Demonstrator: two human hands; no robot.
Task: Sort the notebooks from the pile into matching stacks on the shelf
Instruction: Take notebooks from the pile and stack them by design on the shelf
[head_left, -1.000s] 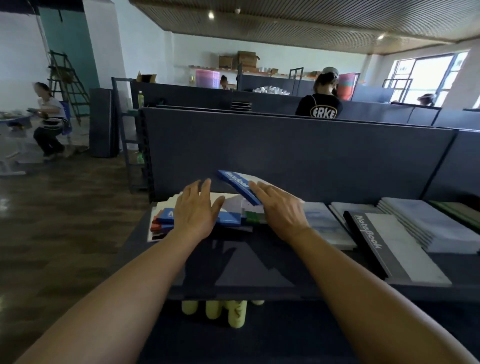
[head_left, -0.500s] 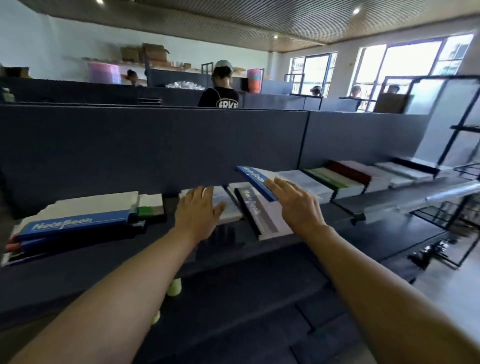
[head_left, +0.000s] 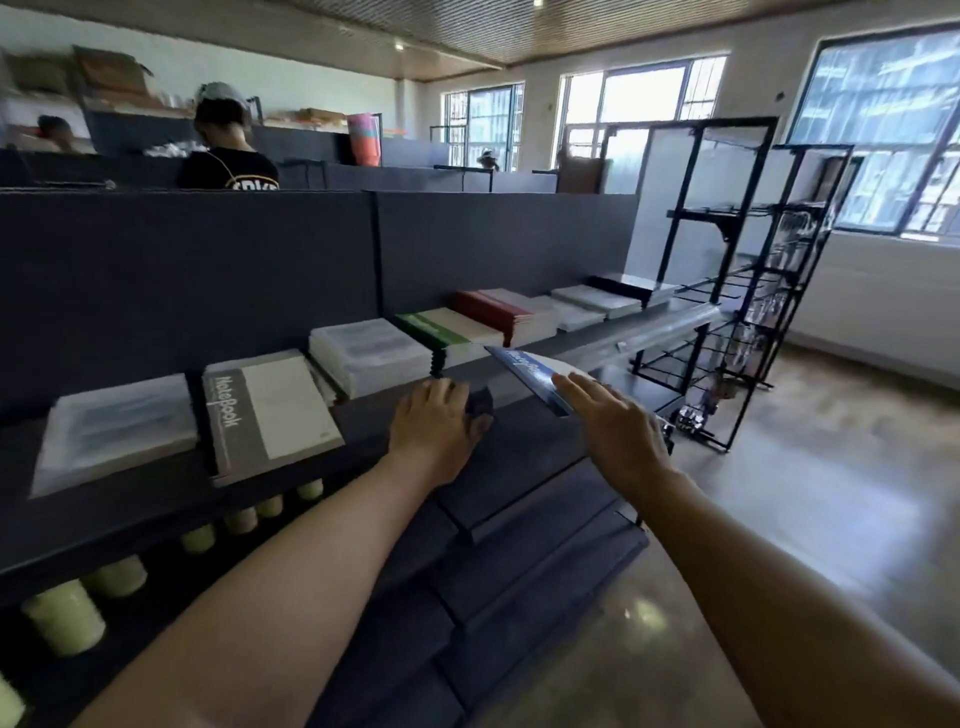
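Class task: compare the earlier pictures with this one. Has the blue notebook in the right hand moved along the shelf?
Yes. The blue notebook has travelled rightward: it was over the mixed pile at the shelf's left end, and now hangs beside the green stack, held by the right hand.

One head-worn wide-angle view looks forward and down from close above the shelf (head_left: 415, 415), angled rightward along it toward the windows (head_left: 883, 130)
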